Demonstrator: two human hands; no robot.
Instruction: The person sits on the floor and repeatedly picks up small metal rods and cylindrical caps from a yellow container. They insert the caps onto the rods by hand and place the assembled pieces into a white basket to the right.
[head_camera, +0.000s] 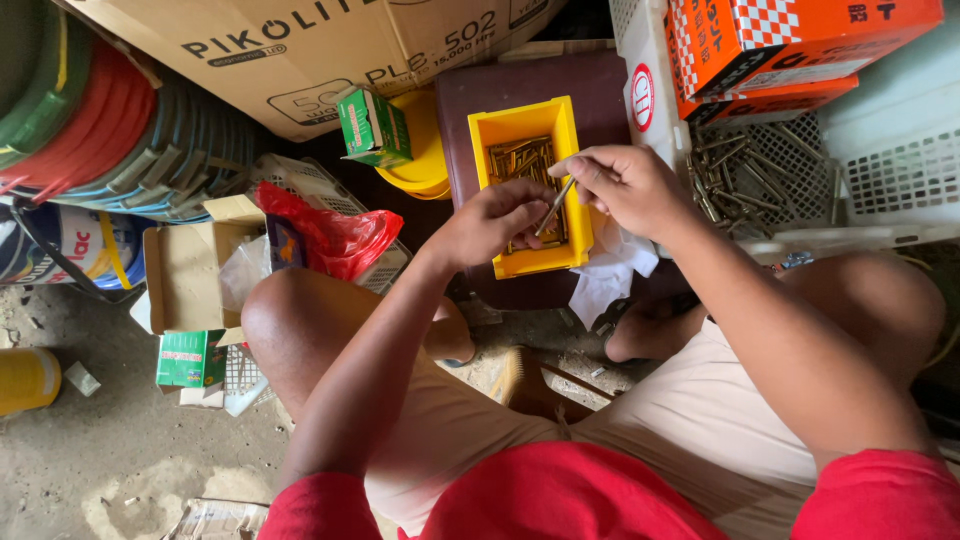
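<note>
Fingers (585, 172) pinching bolt (553, 206), above yellow bin (520, 122)

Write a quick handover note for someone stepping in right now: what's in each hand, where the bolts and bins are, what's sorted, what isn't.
Left hand and right hand: both pinch one long metal bolt above the yellow bin.
The yellow bin sits on a dark stool and already holds a layer of similar bolts.
A white crate on the right still holds loose bolts.
Orange boxes rest on that crate.
</note>
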